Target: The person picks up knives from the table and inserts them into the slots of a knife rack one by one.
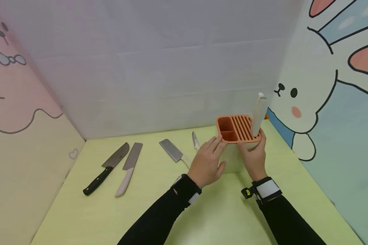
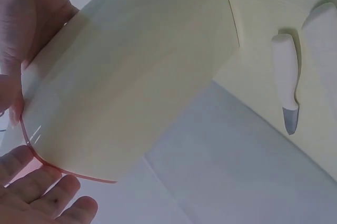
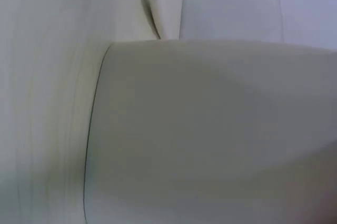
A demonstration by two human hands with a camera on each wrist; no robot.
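Observation:
A cream knife holder (image 1: 233, 160) with an orange slotted top (image 1: 240, 127) stands at the back right of the table. At least one white handle (image 1: 257, 117) sticks up from its right side. My right hand (image 1: 254, 160) grips the holder's right front corner, thumb on the front and fingers round the side. My left hand (image 1: 210, 161) has its fingers nearly straight, with the fingertips touching the orange rim at the left front. In the left wrist view, the left fingers (image 2: 58, 195) lie along that rim. The right wrist view is mostly filled by the holder's cream wall (image 3: 210, 124).
Left of the holder lie a small paring knife (image 1: 195, 140) and a cleaver (image 1: 171, 149) with a pale handle, partly behind the left hand. Farther left are a white-handled knife (image 1: 129, 170) and a black-handled knife (image 1: 105, 168). Walls border the table (image 1: 159, 217) at back and sides.

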